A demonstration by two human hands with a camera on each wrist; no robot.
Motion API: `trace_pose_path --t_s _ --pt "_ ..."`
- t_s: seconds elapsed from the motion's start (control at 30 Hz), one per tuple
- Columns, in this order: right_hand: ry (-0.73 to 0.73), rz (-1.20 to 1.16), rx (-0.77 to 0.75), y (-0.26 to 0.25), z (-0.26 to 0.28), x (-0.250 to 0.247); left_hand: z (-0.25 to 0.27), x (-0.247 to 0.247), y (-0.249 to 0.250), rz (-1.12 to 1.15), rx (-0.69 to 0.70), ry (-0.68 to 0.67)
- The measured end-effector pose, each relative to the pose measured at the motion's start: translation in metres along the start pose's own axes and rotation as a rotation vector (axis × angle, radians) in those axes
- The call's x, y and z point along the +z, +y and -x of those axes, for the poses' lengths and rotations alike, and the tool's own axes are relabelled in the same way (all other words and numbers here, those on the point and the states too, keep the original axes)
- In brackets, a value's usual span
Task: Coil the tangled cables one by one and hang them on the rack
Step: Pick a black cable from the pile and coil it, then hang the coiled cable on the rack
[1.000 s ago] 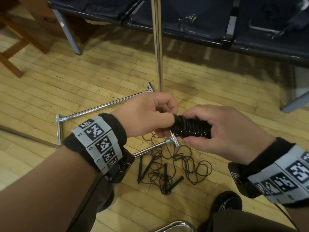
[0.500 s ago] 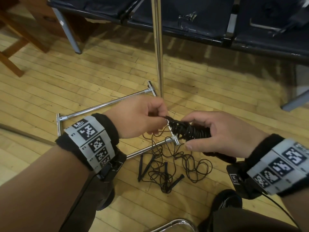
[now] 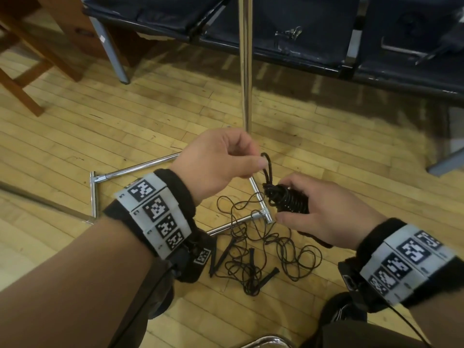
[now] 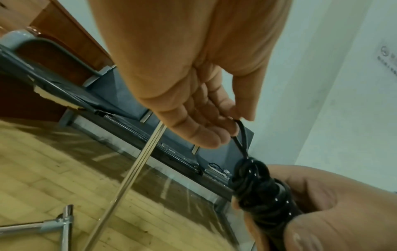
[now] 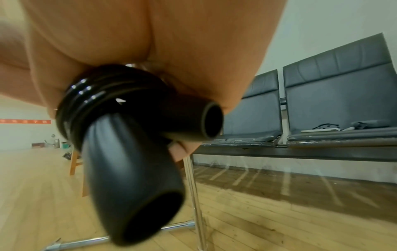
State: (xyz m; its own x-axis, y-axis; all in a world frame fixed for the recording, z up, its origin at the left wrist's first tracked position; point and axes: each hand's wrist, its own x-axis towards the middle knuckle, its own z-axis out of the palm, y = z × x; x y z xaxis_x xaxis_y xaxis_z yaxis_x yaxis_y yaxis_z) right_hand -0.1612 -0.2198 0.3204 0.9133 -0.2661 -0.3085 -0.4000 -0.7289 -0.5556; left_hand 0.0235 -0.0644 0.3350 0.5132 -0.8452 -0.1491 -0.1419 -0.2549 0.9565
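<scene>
My right hand (image 3: 311,209) grips a black cable bundle (image 3: 286,200), wound tightly round two black handles (image 5: 133,169) that stick out under the palm in the right wrist view. My left hand (image 3: 226,156) pinches a small loop (image 3: 267,164) of that cable and holds it up above the bundle (image 4: 260,190); the loop (image 4: 241,137) runs taut from my fingertips down to the coil. On the floor below lies a tangle of thin black cables (image 3: 258,249) with black handles. The chrome rack (image 3: 244,61) shows as an upright pole and a floor frame behind my hands.
A row of dark padded seats (image 3: 288,23) stands behind the rack, with small items on them. Brown wooden furniture legs (image 3: 22,79) are at the far left. A dark shoe (image 3: 344,315) is at the lower right on the wooden floor.
My left hand rose and drew a loop of cable up out of the bundle's end. My right hand dropped slightly and tilted the bundle more upright.
</scene>
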Motion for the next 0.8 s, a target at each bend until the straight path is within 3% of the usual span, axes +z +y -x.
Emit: trace_pose_path --t_s 0.13,0.3,0.43,0.6,0.8 --pt "0.034 -0.05 -0.007 -0.007 -0.002 0.003 -0.007 0.008 0.006 0.359 0.015 0.016" --pt "-0.017 -0.318 0.003 -0.005 0.001 -0.001 -0.007 0.013 0.014 0.555 0.142 0.036" --pt "-0.055 -0.433 -0.055 -0.02 0.013 -0.001 0.005 0.016 0.025 0.386 0.176 -0.042" --pt "0.265 -0.522 -0.122 -0.066 0.029 -0.036 0.033 0.009 0.053 0.227 0.207 0.024" --pt "0.421 -0.487 -0.189 -0.143 0.054 -0.079 0.07 -0.03 0.12 0.158 0.274 0.129"
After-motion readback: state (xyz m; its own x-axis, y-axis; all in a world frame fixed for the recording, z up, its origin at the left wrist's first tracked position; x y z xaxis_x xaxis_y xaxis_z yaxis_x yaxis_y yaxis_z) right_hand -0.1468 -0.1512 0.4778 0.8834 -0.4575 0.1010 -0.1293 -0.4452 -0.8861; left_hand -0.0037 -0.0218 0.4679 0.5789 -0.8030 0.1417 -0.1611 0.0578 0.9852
